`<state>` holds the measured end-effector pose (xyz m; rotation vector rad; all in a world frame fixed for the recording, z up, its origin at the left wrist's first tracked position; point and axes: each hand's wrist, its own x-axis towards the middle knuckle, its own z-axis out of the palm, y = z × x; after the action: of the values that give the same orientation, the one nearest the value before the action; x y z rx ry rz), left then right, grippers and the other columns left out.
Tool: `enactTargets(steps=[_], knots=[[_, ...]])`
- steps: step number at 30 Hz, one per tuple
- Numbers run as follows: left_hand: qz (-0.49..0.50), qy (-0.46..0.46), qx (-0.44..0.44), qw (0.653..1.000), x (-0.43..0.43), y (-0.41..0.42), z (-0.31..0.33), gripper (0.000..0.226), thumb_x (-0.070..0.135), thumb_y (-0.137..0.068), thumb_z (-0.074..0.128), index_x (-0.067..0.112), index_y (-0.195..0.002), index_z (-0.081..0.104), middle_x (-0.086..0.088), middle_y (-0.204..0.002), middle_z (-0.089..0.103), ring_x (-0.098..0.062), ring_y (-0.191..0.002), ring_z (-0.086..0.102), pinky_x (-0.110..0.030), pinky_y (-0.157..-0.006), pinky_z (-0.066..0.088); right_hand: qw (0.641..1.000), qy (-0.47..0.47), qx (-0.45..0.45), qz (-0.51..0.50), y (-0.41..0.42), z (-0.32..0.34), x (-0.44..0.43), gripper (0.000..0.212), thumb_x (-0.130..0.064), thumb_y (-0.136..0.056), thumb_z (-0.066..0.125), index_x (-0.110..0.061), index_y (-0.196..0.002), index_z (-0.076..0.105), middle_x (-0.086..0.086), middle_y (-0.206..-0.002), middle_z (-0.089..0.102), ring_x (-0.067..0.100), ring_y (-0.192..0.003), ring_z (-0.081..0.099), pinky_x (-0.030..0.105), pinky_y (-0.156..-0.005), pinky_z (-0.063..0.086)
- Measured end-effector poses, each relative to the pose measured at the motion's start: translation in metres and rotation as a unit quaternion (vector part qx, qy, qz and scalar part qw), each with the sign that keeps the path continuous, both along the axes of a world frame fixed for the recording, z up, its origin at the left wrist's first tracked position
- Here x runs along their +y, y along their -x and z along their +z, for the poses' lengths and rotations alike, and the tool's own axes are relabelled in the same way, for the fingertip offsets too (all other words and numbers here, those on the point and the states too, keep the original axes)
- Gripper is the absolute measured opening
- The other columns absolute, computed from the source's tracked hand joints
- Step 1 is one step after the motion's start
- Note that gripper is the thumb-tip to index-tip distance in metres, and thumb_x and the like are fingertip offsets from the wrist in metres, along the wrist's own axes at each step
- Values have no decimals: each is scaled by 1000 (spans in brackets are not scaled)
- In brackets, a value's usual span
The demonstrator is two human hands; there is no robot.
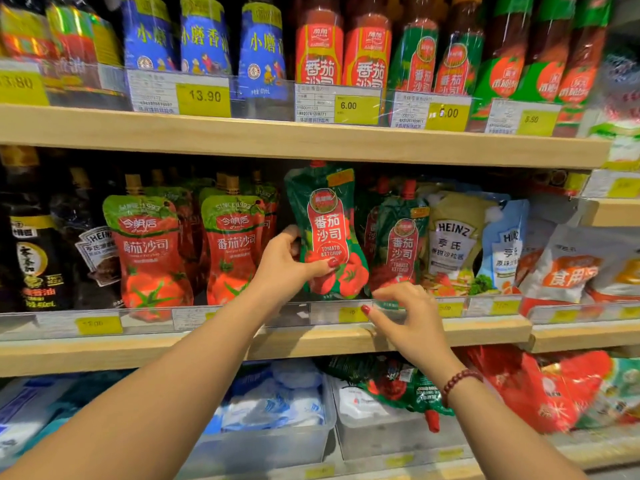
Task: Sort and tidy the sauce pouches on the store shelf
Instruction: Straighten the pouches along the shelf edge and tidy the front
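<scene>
Green-and-red spouted ketchup pouch (327, 233), glossy film, red cap at top, tomato print at base. It stands upright at the front of the middle wooden shelf (145, 344), bottom edge at the clear price-label rail (322, 311), top nearly under the shelf above. Film looks soft and creased at the shoulders; likely to slump if let go unsupported.

Left hand (289, 263) grips the pouch's lower left edge, thumb across the front, fingers wrapped behind. Right hand (403, 311) is just below and right of it, at the rail, fingers loosely curled and holding nothing that shows; whether the fingertips touch the rail I cannot tell.

Step in hand, by my reading: seating this pouch in line with its twin, a second green ketchup pouch (398, 247) just to the right and set farther back. Next move calls for squaring the base, label facing out, then steadying from the right.

Left: two red-and-green tomato pouches (152, 251). Right: pale Heinz dressing pouches (453, 240). A stray green pouch (405, 389) lies in a clear bin on the lower shelf, possibly still to sort.
</scene>
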<state>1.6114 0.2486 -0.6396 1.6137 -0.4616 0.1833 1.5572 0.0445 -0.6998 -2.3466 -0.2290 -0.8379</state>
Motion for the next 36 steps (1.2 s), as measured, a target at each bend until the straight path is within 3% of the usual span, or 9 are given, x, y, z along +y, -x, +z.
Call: enactTargets(steps=[3, 8, 10, 13, 19, 24, 30, 36], knots=[[18, -14, -7, 1000, -5, -9, 2, 59, 6, -67, 81, 22, -115, 52, 0, -106, 67, -14, -98, 64, -31, -81, 54, 999, -5, -27, -18, -4, -4, 4, 15, -38, -72, 75, -31, -82, 66, -15, -83, 60, 12, -88, 54, 40, -85, 40], [48, -90, -11, 995, -12, -23, -15, 63, 7, -68, 80, 25, -120, 50, 15, -100, 59, 7, -87, 50, -6, -68, 38, 998, -18, -24, -55, -17, -5, 10, 25, -52, -63, 74, -36, -68, 55, -16, -76, 57, 9, -84, 48, 29, -75, 23], [52, -107, 14, 993, -14, -31, -20, 68, 6, -68, 79, 27, -124, 47, 15, -101, 58, 0, -92, 52, -13, -76, 42, 997, -26, -29, -66, -21, -5, 12, 27, -52, -63, 74, -34, -64, 54, -15, -71, 56, 9, -82, 47, 29, -73, 21], [52, -141, 56, 987, -15, -43, -20, 79, 4, -66, 79, 29, -132, 42, 2, -118, 61, -16, -108, 57, -28, -87, 46, 996, -24, -50, -73, -23, -9, 11, 28, -51, -63, 74, -33, -65, 53, -16, -69, 54, 9, -80, 47, 27, -72, 19], [57, -194, 97, 975, -13, -54, -21, 71, 13, -65, 83, 26, -126, 48, 2, -118, 61, -6, -91, 49, -21, -74, 41, 996, -26, -58, -65, -21, -11, 13, 28, -51, -64, 74, -31, -67, 53, -16, -71, 54, 9, -79, 46, 26, -73, 20], [77, -212, 95, 970, -18, -69, -16, 63, 14, -59, 86, 30, -110, 53, 1, -112, 64, -15, -98, 55, -30, -85, 46, 995, -25, -59, -72, -20, -12, 15, 28, -47, -65, 76, -31, -68, 54, -16, -72, 53, 10, -79, 46, 26, -72, 20], [108, -239, 77, 962, -26, -88, -16, 68, 18, -65, 83, 17, -126, 52, -4, -124, 62, -22, -115, 55, -22, -84, 38, 994, -19, -74, -75, -22, -14, 14, 29, -50, -65, 75, -29, -69, 55, -15, -72, 54, 11, -78, 46, 26, -71, 20], [106, -230, 80, 964, -27, -94, -23, 72, 13, -69, 80, 16, -133, 45, -7, -132, 55, -24, -121, 51, -25, -90, 38, 993, -24, -91, -65, -24, -17, 13, 29, -53, -65, 74, -33, -69, 52, -18, -72, 53, 7, -77, 44, 25, -71, 20]])
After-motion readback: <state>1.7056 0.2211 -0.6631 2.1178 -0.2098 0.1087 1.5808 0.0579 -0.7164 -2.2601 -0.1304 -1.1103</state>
